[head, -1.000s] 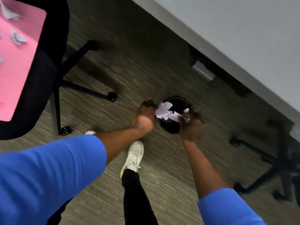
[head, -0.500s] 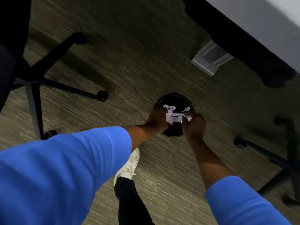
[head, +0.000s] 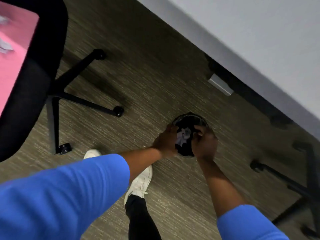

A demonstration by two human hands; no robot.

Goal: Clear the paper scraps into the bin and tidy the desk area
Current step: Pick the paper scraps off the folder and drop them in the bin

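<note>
A small round black bin (head: 188,118) stands on the carpet below a pale desk edge. My left hand (head: 164,141) and my right hand (head: 205,144) are cupped together over its near rim. A wad of pale lilac paper scraps (head: 183,135) sits pressed between the fingers of both hands, down in the shaded mouth of the bin. My hands hide the bin's near side. More paper scraps (head: 5,47) lie on a pink surface (head: 15,66) at the far left.
A black office chair (head: 34,87) with a wheeled base (head: 86,101) stands at the left, against the pink surface. Another chair base (head: 285,181) is at the right. A pale desk (head: 259,40) runs across the upper right. My white shoe (head: 140,182) is near the bin.
The wad of scraps has gone down from above the rim into the bin's shaded mouth, with both hands closing in around it. The view has swung back left, showing the pink surface again.
</note>
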